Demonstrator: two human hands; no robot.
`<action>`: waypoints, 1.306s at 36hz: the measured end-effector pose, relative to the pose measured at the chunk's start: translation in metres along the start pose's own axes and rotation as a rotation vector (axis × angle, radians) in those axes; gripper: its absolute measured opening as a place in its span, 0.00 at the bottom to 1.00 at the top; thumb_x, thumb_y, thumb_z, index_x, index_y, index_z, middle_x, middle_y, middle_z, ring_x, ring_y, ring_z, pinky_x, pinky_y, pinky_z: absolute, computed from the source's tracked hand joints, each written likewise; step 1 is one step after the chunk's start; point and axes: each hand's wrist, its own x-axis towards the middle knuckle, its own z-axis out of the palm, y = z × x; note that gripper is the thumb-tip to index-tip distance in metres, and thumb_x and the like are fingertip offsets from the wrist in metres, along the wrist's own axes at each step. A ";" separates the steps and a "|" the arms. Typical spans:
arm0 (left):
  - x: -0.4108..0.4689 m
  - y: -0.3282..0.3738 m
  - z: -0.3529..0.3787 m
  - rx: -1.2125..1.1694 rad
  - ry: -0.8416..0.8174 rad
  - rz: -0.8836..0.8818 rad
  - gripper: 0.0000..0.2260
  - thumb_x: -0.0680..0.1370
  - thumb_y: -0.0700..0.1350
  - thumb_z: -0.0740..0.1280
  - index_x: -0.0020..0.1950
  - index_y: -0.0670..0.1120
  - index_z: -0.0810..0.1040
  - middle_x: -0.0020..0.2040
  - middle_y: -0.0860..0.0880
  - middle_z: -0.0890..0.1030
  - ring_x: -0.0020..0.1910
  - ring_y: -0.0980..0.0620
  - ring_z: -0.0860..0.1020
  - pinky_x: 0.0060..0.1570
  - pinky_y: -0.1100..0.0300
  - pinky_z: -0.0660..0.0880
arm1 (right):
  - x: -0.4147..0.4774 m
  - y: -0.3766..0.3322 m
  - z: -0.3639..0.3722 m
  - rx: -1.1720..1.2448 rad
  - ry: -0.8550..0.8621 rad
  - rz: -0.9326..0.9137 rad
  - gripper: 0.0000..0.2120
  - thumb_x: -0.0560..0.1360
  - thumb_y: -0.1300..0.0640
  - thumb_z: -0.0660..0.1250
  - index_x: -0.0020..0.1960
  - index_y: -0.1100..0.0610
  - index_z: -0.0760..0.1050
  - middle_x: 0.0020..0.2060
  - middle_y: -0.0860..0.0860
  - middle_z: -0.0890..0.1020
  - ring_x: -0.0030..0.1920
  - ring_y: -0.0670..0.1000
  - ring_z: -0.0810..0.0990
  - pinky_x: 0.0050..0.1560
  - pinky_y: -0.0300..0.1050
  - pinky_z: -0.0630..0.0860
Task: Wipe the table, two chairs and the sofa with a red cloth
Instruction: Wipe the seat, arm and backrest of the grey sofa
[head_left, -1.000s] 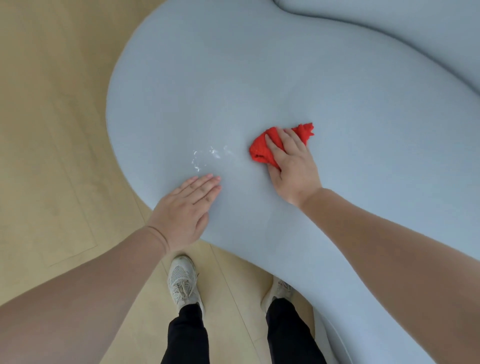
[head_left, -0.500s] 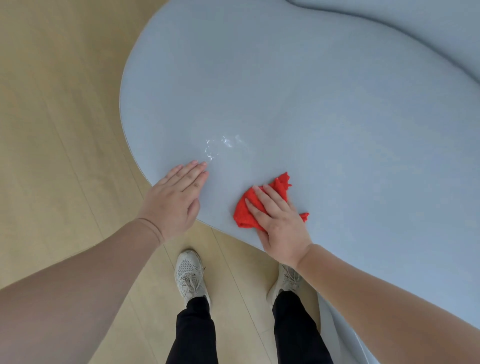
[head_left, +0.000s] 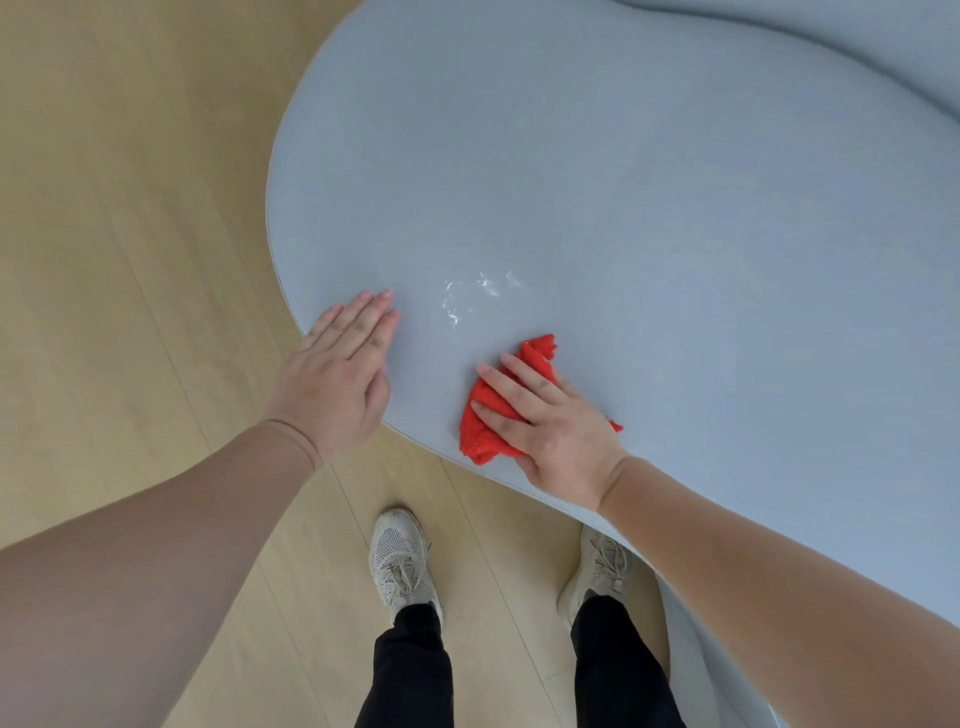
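Head view: I see the right hand (head_left: 550, 426) pressing flat on the bunched cloth (head_left: 480, 434), lower centre, at the near edge of the blue surface (head_left: 571, 182); the left hand (head_left: 337, 374) rests flat and empty to its left. The glossy smear (head_left: 472, 296) lies just above, between both hands

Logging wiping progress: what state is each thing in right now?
left hand: flat, fingers straight, resting on the blue-grey surface by its edge.
right hand: fingers straight, pressing the red cloth down.
red cloth: bunched, under the right hand, on the surface.
blue-grey surface: shiny streaks just beyond the cloth.
shoes: laced, flat on the wooden floor.
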 end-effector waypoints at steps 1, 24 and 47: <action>0.003 -0.002 -0.001 0.001 0.002 0.000 0.22 0.77 0.41 0.53 0.69 0.35 0.69 0.71 0.40 0.70 0.71 0.45 0.65 0.73 0.54 0.54 | 0.002 0.002 0.000 0.003 -0.006 -0.014 0.20 0.75 0.56 0.63 0.67 0.56 0.76 0.72 0.57 0.69 0.73 0.62 0.65 0.67 0.66 0.66; 0.120 -0.038 0.009 0.002 -0.024 -0.028 0.24 0.79 0.45 0.50 0.71 0.35 0.66 0.73 0.39 0.66 0.72 0.41 0.64 0.73 0.58 0.46 | 0.098 0.117 -0.059 -0.043 -0.011 0.071 0.25 0.70 0.56 0.58 0.65 0.57 0.77 0.69 0.60 0.73 0.68 0.65 0.70 0.67 0.63 0.68; 0.120 -0.044 0.024 -0.082 0.023 -0.006 0.24 0.78 0.43 0.51 0.73 0.37 0.64 0.73 0.41 0.65 0.73 0.43 0.61 0.74 0.49 0.55 | 0.135 0.258 -0.111 -0.116 0.139 0.286 0.23 0.73 0.56 0.59 0.67 0.59 0.74 0.69 0.64 0.71 0.68 0.67 0.70 0.71 0.62 0.63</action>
